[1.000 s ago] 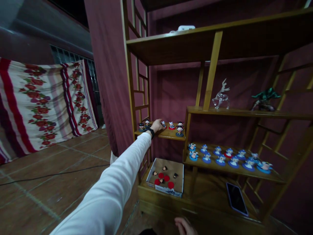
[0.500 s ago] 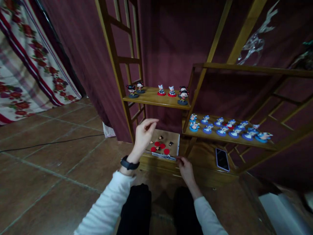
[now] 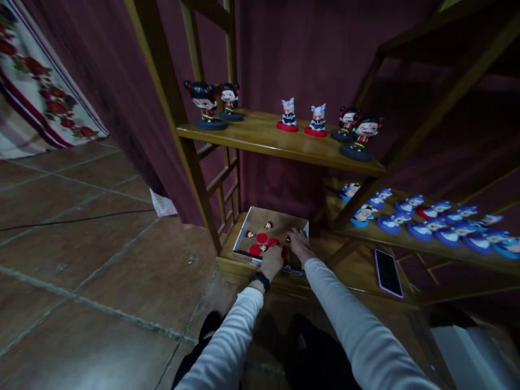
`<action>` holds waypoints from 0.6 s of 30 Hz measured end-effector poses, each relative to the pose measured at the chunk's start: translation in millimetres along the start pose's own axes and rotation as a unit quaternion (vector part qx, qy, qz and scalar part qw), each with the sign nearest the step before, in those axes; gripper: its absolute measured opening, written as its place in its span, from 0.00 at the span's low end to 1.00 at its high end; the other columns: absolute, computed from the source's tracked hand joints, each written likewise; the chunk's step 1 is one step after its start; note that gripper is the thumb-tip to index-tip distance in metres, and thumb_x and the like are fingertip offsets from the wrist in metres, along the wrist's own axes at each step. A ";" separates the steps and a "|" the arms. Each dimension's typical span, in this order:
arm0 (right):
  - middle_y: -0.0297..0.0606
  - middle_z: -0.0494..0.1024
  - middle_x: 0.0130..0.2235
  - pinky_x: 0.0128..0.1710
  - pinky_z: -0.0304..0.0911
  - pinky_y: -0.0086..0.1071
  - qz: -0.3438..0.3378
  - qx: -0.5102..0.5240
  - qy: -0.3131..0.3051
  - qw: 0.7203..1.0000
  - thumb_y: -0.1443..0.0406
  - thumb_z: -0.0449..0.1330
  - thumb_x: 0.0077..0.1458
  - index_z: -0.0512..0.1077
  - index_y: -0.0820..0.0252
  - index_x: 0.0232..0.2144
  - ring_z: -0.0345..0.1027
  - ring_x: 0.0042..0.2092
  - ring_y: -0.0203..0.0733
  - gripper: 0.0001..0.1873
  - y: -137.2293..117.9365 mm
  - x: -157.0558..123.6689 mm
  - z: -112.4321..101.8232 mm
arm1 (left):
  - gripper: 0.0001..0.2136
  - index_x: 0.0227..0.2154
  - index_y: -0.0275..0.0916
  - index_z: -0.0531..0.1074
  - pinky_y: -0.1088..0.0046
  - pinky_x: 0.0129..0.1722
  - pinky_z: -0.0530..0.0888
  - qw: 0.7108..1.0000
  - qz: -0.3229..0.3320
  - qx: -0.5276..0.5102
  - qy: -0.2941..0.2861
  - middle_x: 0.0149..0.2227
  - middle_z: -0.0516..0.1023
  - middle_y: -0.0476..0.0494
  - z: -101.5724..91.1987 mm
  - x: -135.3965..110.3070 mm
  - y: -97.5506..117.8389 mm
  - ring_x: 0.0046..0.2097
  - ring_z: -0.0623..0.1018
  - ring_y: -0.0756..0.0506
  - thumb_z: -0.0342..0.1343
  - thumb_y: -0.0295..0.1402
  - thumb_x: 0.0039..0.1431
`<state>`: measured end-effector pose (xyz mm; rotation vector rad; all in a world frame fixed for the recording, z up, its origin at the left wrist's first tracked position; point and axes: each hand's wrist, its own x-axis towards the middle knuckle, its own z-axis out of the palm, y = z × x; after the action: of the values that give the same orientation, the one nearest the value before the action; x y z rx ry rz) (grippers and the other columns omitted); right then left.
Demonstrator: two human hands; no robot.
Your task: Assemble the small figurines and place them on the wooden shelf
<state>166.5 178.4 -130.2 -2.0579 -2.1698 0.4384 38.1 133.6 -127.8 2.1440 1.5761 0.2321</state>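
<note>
A shallow cardboard box (image 3: 239,246) on the low shelf holds several small dark-haired figurines and red discs. My left hand (image 3: 271,262) reaches over the front edge of the box, its fingers closed at a red disc (image 3: 284,254) that they partly cover. Inside the right end, my right hand (image 3: 299,244) pinches a small dark figurine (image 3: 288,238), mostly hidden by the fingers. A figurine (image 3: 268,225) lies near the back of the box, and another figurine (image 3: 250,234) is at its left. One more red disc (image 3: 262,238) lies in the middle.
Above, a wooden shelf (image 3: 260,135) carries black-haired figurines (image 3: 205,105) and two grey-haired figurines on red bases (image 3: 288,115). Several blue figurines (image 3: 394,221) stand on the right shelf. A phone (image 3: 389,272) lies below them. A wooden post (image 3: 170,108) rises at the left.
Both hands have gone down into the box; the left came down from above it, the right moved in from its front edge. The view has moved closer to the shelves.
</note>
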 end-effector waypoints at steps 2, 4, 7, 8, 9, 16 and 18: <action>0.46 0.69 0.50 0.54 0.48 0.33 0.005 -0.033 -0.012 0.999 0.73 0.45 0.54 0.67 0.62 0.46 0.58 0.52 0.41 0.19 1.5 9.6 6.7 | 0.15 0.42 0.33 0.70 0.66 0.49 0.66 1.000 0.001 0.007 -0.008 0.43 0.74 0.33 3.5 6.5 1.3 0.49 0.72 0.42 0.46 0.23 0.52; 0.48 0.69 0.50 0.52 0.49 0.32 0.015 -0.060 -0.020 0.998 0.73 0.44 0.54 0.66 0.64 0.46 0.59 0.51 0.42 0.19 0.8 15.2 11.4 | 0.15 0.41 0.33 0.71 0.67 0.50 0.65 1.000 0.003 0.004 -0.014 0.43 0.74 0.33 5.3 12.3 1.7 0.49 0.71 0.42 0.45 0.21 0.51; 0.50 0.71 0.48 0.49 0.52 0.31 0.014 -0.065 -0.019 0.998 0.72 0.47 0.54 0.66 0.66 0.46 0.62 0.49 0.42 0.17 -2.4 17.2 12.6 | 0.16 0.41 0.34 0.71 0.68 0.50 0.65 1.000 -0.004 -0.009 -0.021 0.44 0.73 0.33 7.2 18.7 -0.5 0.50 0.71 0.42 0.44 0.20 0.50; 0.50 0.72 0.47 0.48 0.54 0.31 0.012 -0.061 -0.015 0.998 0.71 0.48 0.53 0.66 0.66 0.45 0.63 0.49 0.42 0.17 -3.4 16.5 11.5 | 0.17 0.41 0.34 0.70 0.68 0.50 0.65 1.000 -0.006 -0.014 -0.020 0.45 0.72 0.34 7.8 20.1 -2.1 0.50 0.70 0.43 0.44 0.20 0.50; 0.49 0.72 0.46 0.47 0.55 0.32 0.014 -0.049 -0.007 0.999 0.70 0.50 0.52 0.67 0.65 0.44 0.65 0.48 0.43 0.16 -4.3 15.3 9.9 | 0.17 0.42 0.34 0.70 0.68 0.50 0.65 1.000 -0.005 -0.018 -0.018 0.45 0.72 0.34 8.4 21.1 -3.9 0.50 0.70 0.43 0.44 0.20 0.51; 0.35 0.75 0.31 0.35 0.67 0.34 0.091 0.417 0.070 0.902 0.60 0.54 0.49 0.70 0.59 0.37 0.70 0.33 0.38 0.13 -9.3 -26.0 -5.6 | 0.15 0.42 0.32 0.69 0.67 0.48 0.66 1.000 -0.009 -0.022 -0.011 0.43 0.72 0.31 7.7 21.8 -6.6 0.49 0.71 0.41 0.42 0.22 0.54; 0.33 0.74 0.28 0.32 0.69 0.33 0.100 0.549 0.068 0.827 0.59 0.60 0.44 0.70 0.60 0.35 0.70 0.30 0.37 0.15 -11.8 -49.7 -13.7 | 0.14 0.43 0.32 0.69 0.67 0.48 0.66 1.000 0.002 -0.023 -0.007 0.43 0.72 0.31 6.1 20.8 -2.0 0.48 0.71 0.41 0.43 0.24 0.55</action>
<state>162.5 130.4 -108.3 -1.5064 -1.0893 1.1661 45.6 151.9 -136.9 2.1099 1.5440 0.2517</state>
